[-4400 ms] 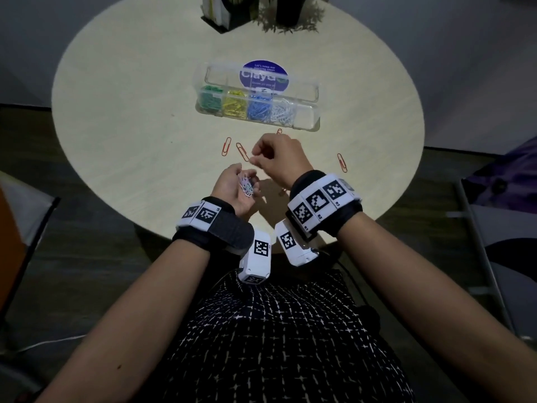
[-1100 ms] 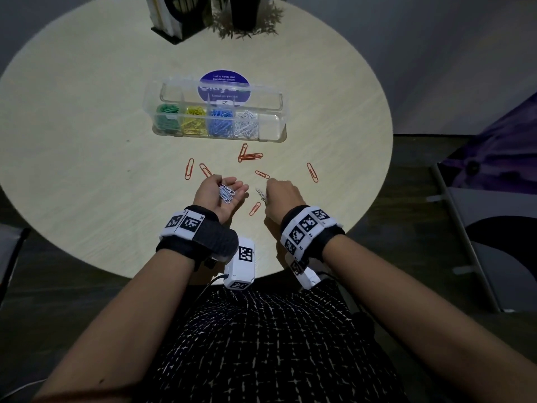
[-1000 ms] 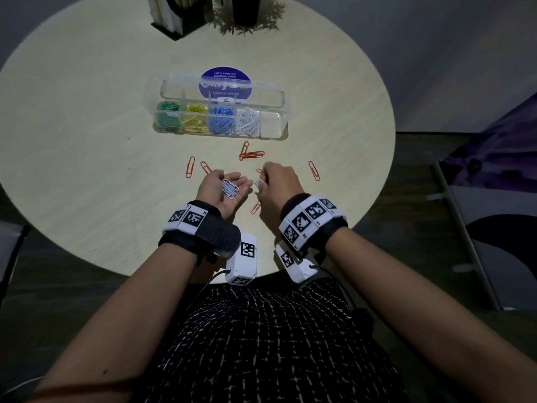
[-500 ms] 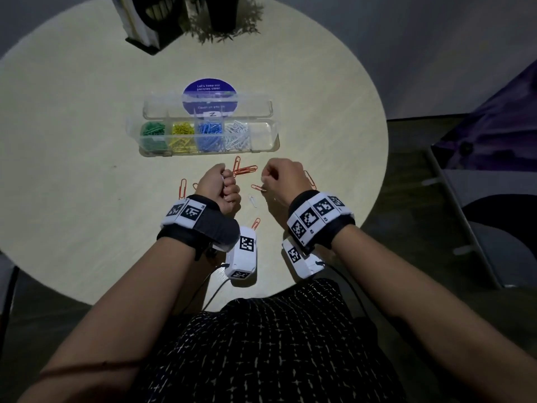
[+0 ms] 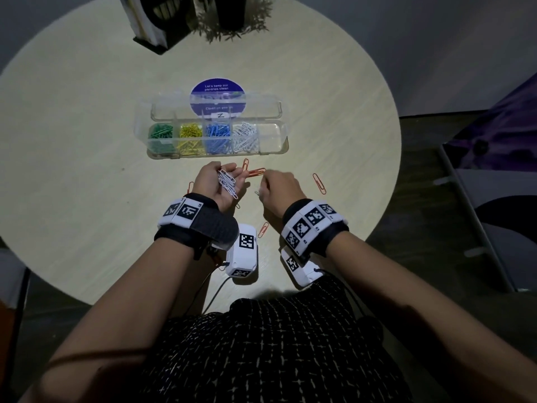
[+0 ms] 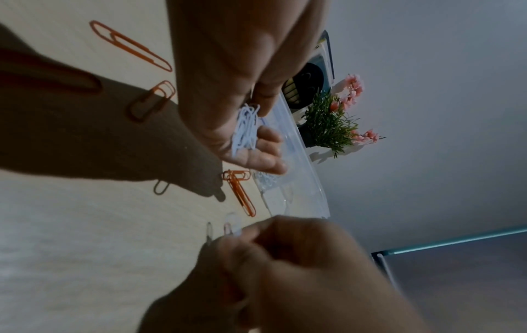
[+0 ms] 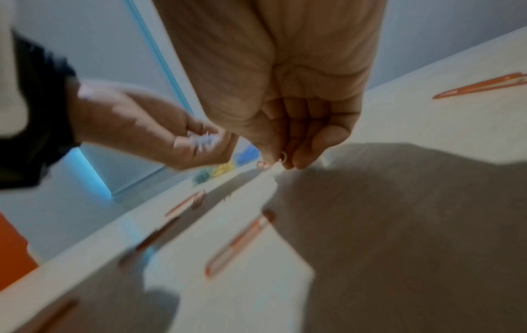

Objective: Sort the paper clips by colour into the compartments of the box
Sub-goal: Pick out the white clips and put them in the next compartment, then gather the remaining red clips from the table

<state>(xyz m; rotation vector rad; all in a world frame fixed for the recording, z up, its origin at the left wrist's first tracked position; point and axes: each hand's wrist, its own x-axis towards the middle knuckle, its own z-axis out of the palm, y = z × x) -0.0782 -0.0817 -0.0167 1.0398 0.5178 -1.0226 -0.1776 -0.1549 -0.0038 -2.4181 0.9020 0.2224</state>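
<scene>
You'd reopened your left hand [image 5: 216,186] into a cup of white wire paper clips [image 5: 227,181] while your right hand [image 5: 283,189] pinched a stray clip [image 5: 257,193], so the white compartment [image 5: 245,138] of the clear plastic box [image 5: 273,141] looked next.

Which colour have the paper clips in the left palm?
White; the paper clips show best in the head view.
</scene>
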